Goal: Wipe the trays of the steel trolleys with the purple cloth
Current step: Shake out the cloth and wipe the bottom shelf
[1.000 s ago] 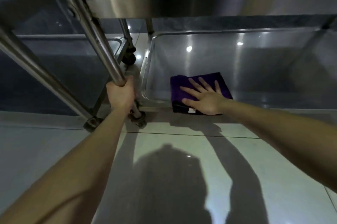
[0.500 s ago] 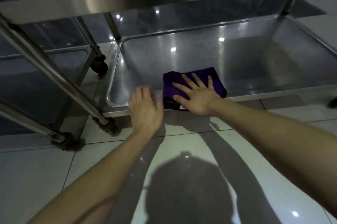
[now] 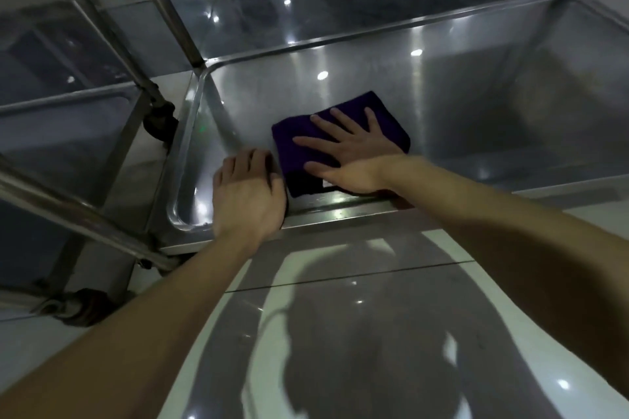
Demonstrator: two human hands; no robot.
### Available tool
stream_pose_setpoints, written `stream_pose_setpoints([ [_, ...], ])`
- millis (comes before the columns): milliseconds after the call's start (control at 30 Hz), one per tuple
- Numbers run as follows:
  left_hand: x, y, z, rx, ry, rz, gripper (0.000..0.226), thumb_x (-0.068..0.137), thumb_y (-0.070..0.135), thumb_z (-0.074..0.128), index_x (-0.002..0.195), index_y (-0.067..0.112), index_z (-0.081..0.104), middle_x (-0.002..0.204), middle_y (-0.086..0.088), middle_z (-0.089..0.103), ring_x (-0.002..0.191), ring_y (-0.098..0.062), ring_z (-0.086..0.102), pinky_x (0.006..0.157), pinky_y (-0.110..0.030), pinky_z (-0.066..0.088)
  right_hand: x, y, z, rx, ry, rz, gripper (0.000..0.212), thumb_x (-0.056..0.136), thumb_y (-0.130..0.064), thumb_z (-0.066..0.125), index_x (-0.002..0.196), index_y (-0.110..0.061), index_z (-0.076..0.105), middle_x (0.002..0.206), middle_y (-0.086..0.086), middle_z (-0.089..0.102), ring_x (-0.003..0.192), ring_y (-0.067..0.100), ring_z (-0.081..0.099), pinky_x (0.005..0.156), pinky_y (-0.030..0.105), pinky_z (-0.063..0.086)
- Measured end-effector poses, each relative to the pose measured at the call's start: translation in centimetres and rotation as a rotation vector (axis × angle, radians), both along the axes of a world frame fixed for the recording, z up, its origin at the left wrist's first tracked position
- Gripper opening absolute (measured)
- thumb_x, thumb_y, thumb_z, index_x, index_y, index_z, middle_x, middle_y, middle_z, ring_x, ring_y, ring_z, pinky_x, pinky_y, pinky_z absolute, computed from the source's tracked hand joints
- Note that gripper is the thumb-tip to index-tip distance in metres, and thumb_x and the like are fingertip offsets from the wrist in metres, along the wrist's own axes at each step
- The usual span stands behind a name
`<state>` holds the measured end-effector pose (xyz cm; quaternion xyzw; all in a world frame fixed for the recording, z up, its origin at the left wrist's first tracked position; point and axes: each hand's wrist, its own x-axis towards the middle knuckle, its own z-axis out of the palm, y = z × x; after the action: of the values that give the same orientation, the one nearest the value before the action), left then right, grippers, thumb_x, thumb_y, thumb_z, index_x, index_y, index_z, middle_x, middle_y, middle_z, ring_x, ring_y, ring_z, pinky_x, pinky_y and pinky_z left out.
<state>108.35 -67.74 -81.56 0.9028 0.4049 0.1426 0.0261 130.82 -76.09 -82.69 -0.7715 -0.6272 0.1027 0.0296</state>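
A folded purple cloth (image 3: 296, 142) lies flat in the bottom steel tray (image 3: 476, 105) of the nearer trolley, close to its front rim. My right hand (image 3: 343, 153) presses flat on the cloth with fingers spread. My left hand (image 3: 248, 190) rests over the tray's front rim just left of the cloth, fingers curled onto the tray floor, touching the cloth's left edge or nearly so.
A second steel trolley's lower tray (image 3: 68, 132) stands to the left, with slanted steel legs (image 3: 81, 217) and a caster wheel (image 3: 78, 306) on the tiled floor (image 3: 374, 333). Another wheel (image 3: 160, 122) sits between the trolleys. An upper shelf overhangs at the top.
My left hand let go of the trolley leg, crossed to the right and came down on the tray's front rim beside the cloth. My right hand stays flat on the cloth.
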Motion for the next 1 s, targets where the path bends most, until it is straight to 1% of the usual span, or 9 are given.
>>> stream_pose_setpoints([
  [200, 0.0, 0.3, 0.4, -0.022, 0.029, 0.038, 0.051, 0.105, 0.026, 0.053, 0.152, 0.006, 0.054, 0.152, -0.013, 0.055, 0.140, -0.033, 0.047, 0.119, -0.046, 0.036, -1.1, 9.6, 0.2, 0.046, -0.009, -0.095, 0.075, 0.096, -0.085, 0.011, 0.167, -0.058, 0.010, 0.183, -0.003, -0.007, 0.166, 0.036, -0.013, 0.119, 0.078, -0.019],
  [300, -0.1, 0.8, 0.5, -0.045, 0.021, 0.045, 0.052, 0.106, 0.028, 0.053, 0.154, 0.009, 0.053, 0.156, -0.010, 0.053, 0.143, -0.031, 0.044, 0.121, -0.045, 0.034, -0.7, 10.5, 0.5, 0.063, 0.018, -0.086, 0.077, 0.097, -0.085, 0.016, 0.168, -0.056, 0.013, 0.183, -0.005, -0.002, 0.167, 0.032, -0.010, 0.122, 0.075, -0.018],
  [367, 0.0, 0.8, 0.6, -0.046, 0.024, 0.038, 0.049, 0.106, 0.028, 0.053, 0.151, 0.011, 0.055, 0.156, -0.009, 0.053, 0.143, -0.031, 0.044, 0.121, -0.044, 0.033, 1.5, 9.8, 1.0, 0.059, 0.037, -0.135, 0.080, 0.097, -0.086, 0.021, 0.169, -0.053, 0.014, 0.183, -0.007, -0.001, 0.168, 0.028, -0.009, 0.124, 0.073, -0.017],
  [500, 0.0, 0.8, 0.3, -0.050, 0.010, 0.043, 0.047, 0.105, 0.027, 0.054, 0.148, 0.009, 0.058, 0.154, -0.010, 0.055, 0.142, -0.033, 0.044, 0.122, -0.045, 0.033, 8.8, 5.8, 1.3, 0.025, 0.023, -0.436, 0.082, 0.098, -0.086, 0.026, 0.170, -0.051, 0.012, 0.183, -0.008, -0.002, 0.168, 0.029, -0.009, 0.125, 0.074, -0.012],
  [667, 0.3, 0.4, 0.5, -0.031, -0.040, 0.030, 0.051, 0.107, 0.031, 0.055, 0.156, 0.021, 0.052, 0.151, -0.009, 0.057, 0.139, -0.033, 0.047, 0.118, -0.047, 0.036, 13.4, -0.8, 1.4, -0.042, 0.007, -0.641, 0.083, 0.098, -0.086, 0.016, 0.171, -0.049, 0.003, 0.182, -0.002, -0.009, 0.166, 0.036, -0.014, 0.121, 0.081, -0.011],
  [733, 0.3, 0.4, 0.4, -0.009, -0.028, 0.014, 0.042, 0.104, 0.028, 0.056, 0.146, 0.022, 0.062, 0.148, -0.008, 0.059, 0.136, -0.034, 0.049, 0.116, -0.046, 0.036, 10.5, -1.4, 1.7, -0.082, 0.012, -0.562, 0.079, 0.101, -0.085, 0.016, 0.170, -0.052, -0.001, 0.182, -0.001, -0.015, 0.165, 0.036, -0.018, 0.121, 0.080, -0.014],
  [833, 0.3, 0.4, 0.7, -0.019, 0.002, 0.013, 0.040, 0.103, 0.028, 0.055, 0.142, 0.022, 0.064, 0.149, -0.008, 0.058, 0.136, -0.034, 0.048, 0.114, -0.045, 0.036, 3.4, -3.2, 1.6, -0.103, 0.012, -0.279, 0.075, 0.099, -0.086, 0.015, 0.166, -0.060, -0.006, 0.180, -0.008, -0.020, 0.164, 0.028, -0.025, 0.123, 0.073, -0.018],
  [933, 0.2, 0.3, 1.1, -0.033, 0.009, -0.005, 0.042, 0.105, 0.030, 0.053, 0.145, 0.021, 0.062, 0.152, -0.009, 0.056, 0.139, -0.034, 0.047, 0.115, -0.046, 0.035, -2.1, -7.2, 1.1, -0.063, 0.031, -0.072, 0.077, 0.092, -0.091, 0.002, 0.164, -0.064, -0.003, 0.179, -0.016, -0.015, 0.165, 0.018, -0.022, 0.126, 0.066, -0.021],
  [1000, 0.1, 0.3, 1.1, -0.042, -0.007, -0.016, 0.043, 0.105, 0.029, 0.053, 0.146, 0.019, 0.062, 0.152, -0.011, 0.056, 0.138, -0.036, 0.048, 0.114, -0.047, 0.036, -2.2, -9.2, 1.4, -0.038, 0.058, -0.061, 0.077, 0.093, -0.092, 0.004, 0.165, -0.063, 0.003, 0.179, -0.020, -0.008, 0.165, 0.012, -0.017, 0.128, 0.060, -0.020],
])
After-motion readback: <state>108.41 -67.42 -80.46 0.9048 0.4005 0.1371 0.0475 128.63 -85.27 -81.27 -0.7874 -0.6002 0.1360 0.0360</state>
